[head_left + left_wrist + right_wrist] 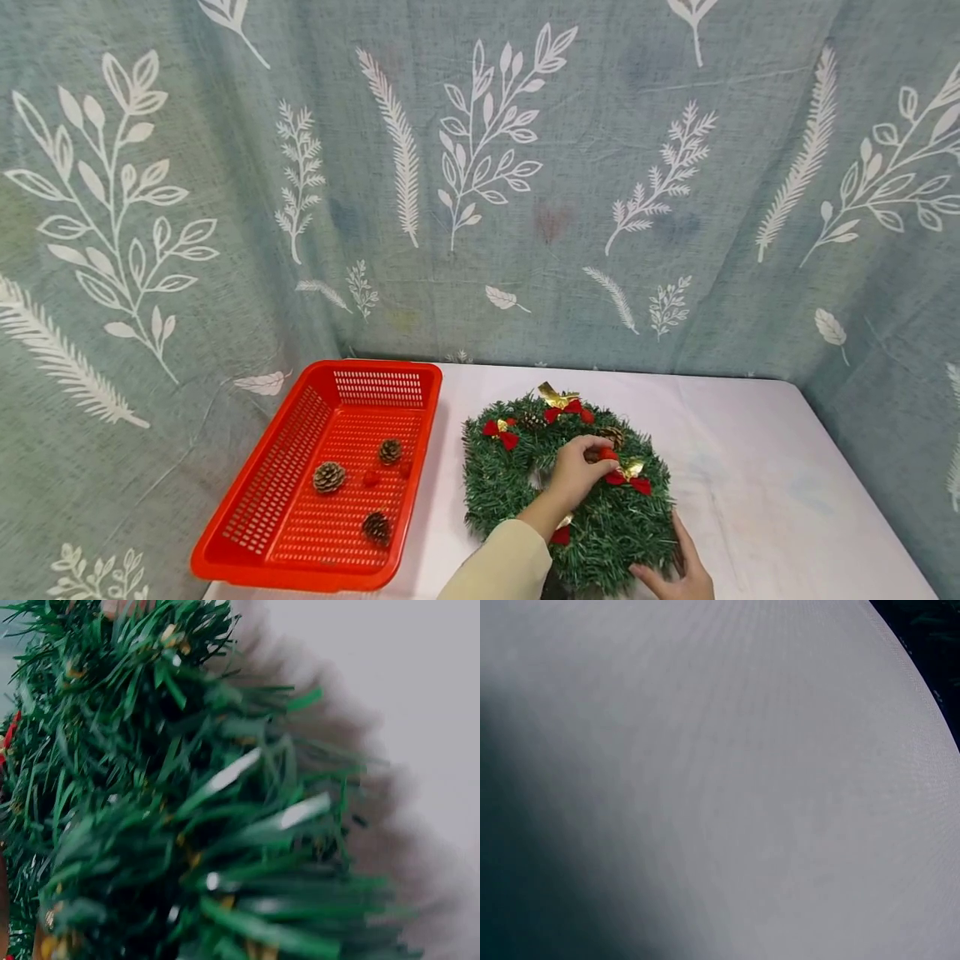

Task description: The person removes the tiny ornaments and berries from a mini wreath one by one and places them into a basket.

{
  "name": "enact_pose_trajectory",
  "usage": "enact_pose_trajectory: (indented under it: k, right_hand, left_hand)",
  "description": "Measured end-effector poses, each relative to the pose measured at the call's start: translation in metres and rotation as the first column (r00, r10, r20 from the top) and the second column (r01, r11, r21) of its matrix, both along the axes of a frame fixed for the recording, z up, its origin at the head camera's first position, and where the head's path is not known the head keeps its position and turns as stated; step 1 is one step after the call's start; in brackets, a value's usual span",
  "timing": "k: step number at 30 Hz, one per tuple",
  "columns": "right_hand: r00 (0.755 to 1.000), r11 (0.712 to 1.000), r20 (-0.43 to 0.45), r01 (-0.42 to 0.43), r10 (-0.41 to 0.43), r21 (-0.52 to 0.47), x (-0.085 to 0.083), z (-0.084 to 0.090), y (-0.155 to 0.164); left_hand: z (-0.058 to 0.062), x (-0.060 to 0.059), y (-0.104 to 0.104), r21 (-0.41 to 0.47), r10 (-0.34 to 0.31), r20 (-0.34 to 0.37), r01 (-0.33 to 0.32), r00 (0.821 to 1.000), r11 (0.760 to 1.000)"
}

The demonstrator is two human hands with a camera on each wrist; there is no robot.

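The green wreath (570, 492) lies flat on the white worktop (750, 467), just right of the red basket (330, 475). The left hand (573, 475) reaches over the wreath's middle, its fingers (592, 446) pinched together on a small red berry (607, 454) at the inner right part of the ring, beside a pinecone (611, 435) set in the greenery. The right hand (675, 575) rests at the wreath's near right edge, fingers fairly straight and laid against the needles.

On the wreath I count 4 red bows: 1 at the top (573, 408) with a gold ribbon (555, 394) just above it, 1 at the upper left (501, 433), 1 on the right (630, 479) and 1 near the sleeve (560, 535).

The basket holds 3 pinecones (329, 477) and 2 small red berries (371, 478), all loose on its floor. A teal curtain (480, 167) with white leaf prints hangs behind the worktop.

The left wrist view shows only blurred green needles (187, 810); the right wrist view shows bare white cloth (742, 787).
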State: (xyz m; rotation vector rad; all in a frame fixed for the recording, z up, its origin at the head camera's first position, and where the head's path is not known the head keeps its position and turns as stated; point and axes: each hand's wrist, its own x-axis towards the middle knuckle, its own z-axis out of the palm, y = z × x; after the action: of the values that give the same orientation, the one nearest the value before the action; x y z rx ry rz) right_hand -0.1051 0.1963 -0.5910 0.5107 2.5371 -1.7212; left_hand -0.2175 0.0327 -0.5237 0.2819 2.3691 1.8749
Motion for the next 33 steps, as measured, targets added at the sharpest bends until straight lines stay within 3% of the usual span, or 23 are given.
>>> enact_pose_trajectory:
  k: [13,22,33]
  right_hand:
    - [1.0,1.0,0.008,-0.005,0.005,0.0,0.001,0.002,-0.002]
    - [0.999,1.0,0.024,-0.029,0.029,-0.002,0.002,0.002,0.003]
    - [1.0,0.999,0.003,-0.031,0.03,0.038,0.0,-0.002,0.003]
  left_hand:
    - [0.02,-0.007,-0.024,-0.018,-0.039,0.004,0.039,0.999,0.999]
    - [0.037,-0.01,-0.048,-0.052,-0.071,-0.029,0.07,0.997,0.996]
    - [0.039,-0.025,-0.086,-0.077,-0.1,-0.052,0.096,0.994,0.992]
